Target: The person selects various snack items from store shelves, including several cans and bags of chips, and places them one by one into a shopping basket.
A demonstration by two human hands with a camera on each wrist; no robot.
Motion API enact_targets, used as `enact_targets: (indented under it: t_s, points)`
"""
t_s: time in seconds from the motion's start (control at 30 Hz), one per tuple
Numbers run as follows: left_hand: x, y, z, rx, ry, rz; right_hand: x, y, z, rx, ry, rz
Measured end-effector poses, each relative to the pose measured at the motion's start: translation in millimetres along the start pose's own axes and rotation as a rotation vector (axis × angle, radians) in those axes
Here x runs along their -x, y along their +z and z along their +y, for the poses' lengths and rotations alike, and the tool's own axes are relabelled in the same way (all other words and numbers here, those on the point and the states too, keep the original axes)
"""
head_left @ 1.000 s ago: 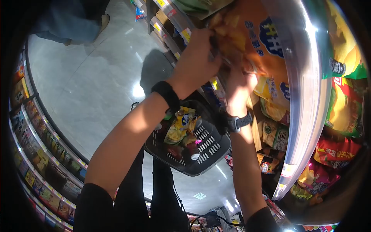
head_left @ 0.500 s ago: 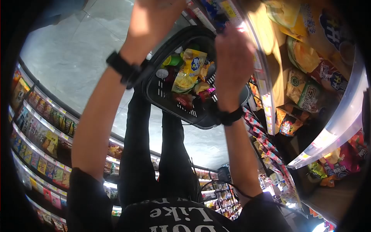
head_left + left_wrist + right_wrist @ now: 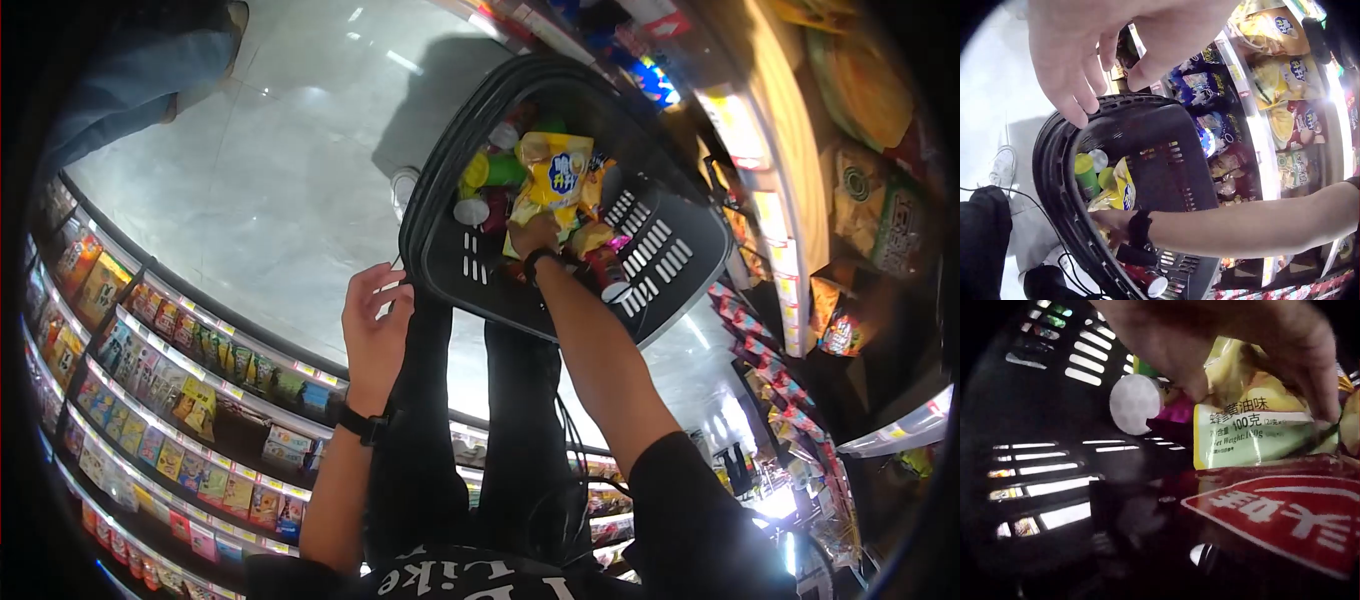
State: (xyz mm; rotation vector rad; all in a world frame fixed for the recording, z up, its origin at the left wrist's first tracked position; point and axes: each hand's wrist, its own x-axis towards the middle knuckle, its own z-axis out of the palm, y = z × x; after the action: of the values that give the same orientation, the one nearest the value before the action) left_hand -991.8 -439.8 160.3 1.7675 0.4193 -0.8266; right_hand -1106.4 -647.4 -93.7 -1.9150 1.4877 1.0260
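Inside the black shopping basket [image 3: 690, 245], my right hand [image 3: 535, 235] reaches down onto a yellow snack bag [image 3: 562, 180]. In the right wrist view its thumb and fingers [image 3: 1319, 387] straddle the lower part of that bag and grip it. My left hand [image 3: 378, 325] hangs beside the basket's near left edge, fingers loosely bent, holding nothing. The left wrist view has its fingertips right at the black rim [image 3: 1054, 147]. Around the bag lie a green container [image 3: 500, 170], a dark red package [image 3: 1279, 515] and a red can with a white end [image 3: 605, 275].
Shelves of bagged snacks [image 3: 870, 210] stand close on the right, with a price-label strip [image 3: 775, 225] along the edge. More packed shelves [image 3: 190, 420] curve along the left. Another person's legs [image 3: 150, 80] are at the upper left on the grey floor [image 3: 300, 150].
Both hands have left the orange bags on the right-hand shelf. My right hand has gone down into the basket; my left hand has dropped back to the basket's left side.
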Motion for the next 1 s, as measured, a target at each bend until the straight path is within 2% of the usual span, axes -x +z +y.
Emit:
enact_targets:
  t_s: [0.03, 0.1, 0.17, 0.27, 0.33, 0.4, 0.47, 0.5, 0.57, 0.63, 0.7, 0.77, 0.9, 0.97, 1.0]
  points:
    - [4, 0, -4, 0.028, -0.013, 0.007, 13, -14, -10, -0.006, 0.023, 0.01]
    - [14, -1, -14, 0.037, -0.065, -0.013, 17, -17, 4, -0.056, -0.056, 0.001]
    - [17, 8, -18, 0.069, -0.065, -0.041, 20, -36, 15, -0.069, -0.184, 0.085]
    - [31, 24, -11, 0.117, -0.045, -0.091, 44, -78, 34, -0.109, -0.371, 0.081]
    - [33, 39, 6, 0.148, -0.028, -0.135, 80, -105, 46, -0.379, -0.573, 0.182]
    - [35, 55, 16, 0.147, -0.013, -0.252, 127, -140, 50, -0.448, -0.672, 0.254]
    - [44, 74, 38, 0.036, -0.049, -0.342, 194, -198, 41, -0.491, -0.647, 0.172]
    - [52, 83, 51, 0.03, -0.069, -0.38, 222, -222, 37, -0.39, -0.628, 0.17]
    - [70, 94, 87, -0.002, 0.099, -0.477, 269, -255, 36, -0.193, -0.566, 0.159]
    - [81, 104, 103, -0.074, 0.308, -0.534, 291, -265, 40, -0.2, -0.722, 0.37]
    - [91, 107, 116, -0.081, 0.293, -0.496, 301, -268, 44, -0.155, -0.854, 0.524]
    - [97, 104, 119, -0.15, 0.335, -0.449, 310, -269, 46, -0.214, -0.919, 0.532]
    - [100, 95, 116, 0.008, 0.353, -0.403, 316, -277, 47, -0.279, -1.069, 0.491]
    - [94, 88, 107, 0.088, 0.292, -0.384, 314, -283, 49, -0.368, -1.096, 0.328]
    - [88, 84, 100, 0.06, 0.354, -0.37, 312, -286, 50, -0.416, -1.099, 0.245]
